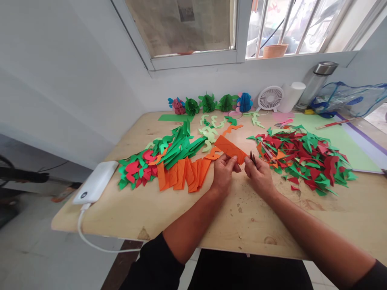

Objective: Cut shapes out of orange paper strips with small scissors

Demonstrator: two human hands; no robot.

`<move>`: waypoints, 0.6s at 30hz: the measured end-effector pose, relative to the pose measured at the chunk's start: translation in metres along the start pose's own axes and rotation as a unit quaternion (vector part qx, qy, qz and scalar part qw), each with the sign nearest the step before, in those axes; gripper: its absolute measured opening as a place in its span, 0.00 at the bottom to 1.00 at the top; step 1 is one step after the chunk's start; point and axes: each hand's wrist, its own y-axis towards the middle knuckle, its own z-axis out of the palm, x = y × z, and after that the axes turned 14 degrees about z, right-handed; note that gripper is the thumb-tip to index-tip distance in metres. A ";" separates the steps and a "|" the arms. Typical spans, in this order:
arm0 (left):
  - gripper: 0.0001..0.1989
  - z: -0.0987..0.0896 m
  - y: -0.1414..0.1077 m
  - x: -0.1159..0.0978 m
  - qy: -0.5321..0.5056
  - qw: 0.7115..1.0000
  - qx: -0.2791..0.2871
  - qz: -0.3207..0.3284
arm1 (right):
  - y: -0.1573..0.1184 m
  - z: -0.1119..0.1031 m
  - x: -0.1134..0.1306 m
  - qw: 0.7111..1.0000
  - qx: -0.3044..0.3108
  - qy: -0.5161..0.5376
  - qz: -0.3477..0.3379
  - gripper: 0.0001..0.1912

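An orange paper strip (228, 147) with a drawn outline is pinched in my left hand (224, 169), raised a little above the table. My right hand (256, 172) is closed round a pair of scissors (252, 158); their dark blades point up and away from me, and the handles are hidden in my palm. The right thumb and finger also touch the strip's lower right end. Left of my left hand lie more orange paper strips (184, 174) with drawn lines, fanned in a row. Cut orange wavy shapes (213, 153) rest just behind it.
Red and green paper scraps (311, 157) heap at the right. Green strips (184, 147) and red cut shapes (133, 169) lie left. Folded paper animals (208, 103), a small fan (271, 98) and a bottle (317, 84) stand along the wall. A white power bank (96, 183) sits at the left edge.
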 end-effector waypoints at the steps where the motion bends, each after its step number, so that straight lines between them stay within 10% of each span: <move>1: 0.07 0.000 0.000 0.000 0.002 1.000 0.002 0.003 | 0.000 0.000 0.000 1.000 0.001 -0.001 -0.001 0.22; 18: 0.06 -0.001 0.001 0.001 0.009 1.000 0.014 0.017 | 0.003 0.000 0.001 0.998 -0.049 -0.050 -0.002 0.16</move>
